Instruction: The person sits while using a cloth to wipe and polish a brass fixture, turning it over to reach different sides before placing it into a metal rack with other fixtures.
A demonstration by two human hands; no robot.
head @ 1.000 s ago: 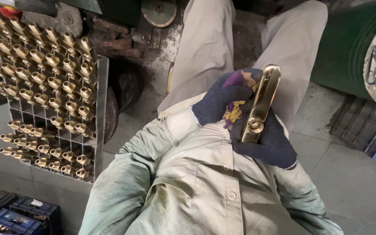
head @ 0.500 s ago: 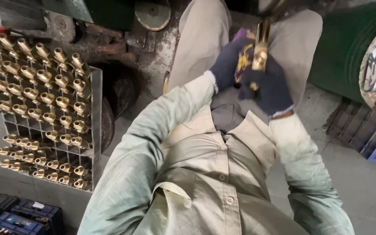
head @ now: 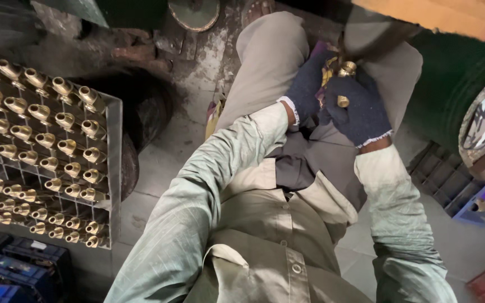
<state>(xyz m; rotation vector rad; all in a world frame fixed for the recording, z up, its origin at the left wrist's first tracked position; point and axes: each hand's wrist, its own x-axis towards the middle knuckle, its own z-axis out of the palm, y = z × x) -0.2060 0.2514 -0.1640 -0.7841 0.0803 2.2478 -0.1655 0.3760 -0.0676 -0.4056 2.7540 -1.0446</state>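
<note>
Both my hands wear dark blue knit gloves and are held out over my lap. My right hand [head: 357,109] is closed around a brass fitting [head: 346,70], whose round ends show above and below my fingers. My left hand [head: 305,90] grips the same brass fitting from the left side, with a bit of purple and yellow cloth showing between the gloves. Most of the fitting is hidden by the gloves and a dark edge at the top.
A grey gridded crate [head: 110,168] at the left holds several rows of brass fittings [head: 57,146]. Blue crates [head: 7,269] stand at the bottom left. A dark green machine body [head: 456,84] rises at the right, with a black plastic crate [head: 444,174] beneath it. A round metal disc [head: 195,12] lies at the top.
Both hands have carried the brass fitting away from my chest, out over my knees toward the machine. My arms are now stretched forward.
</note>
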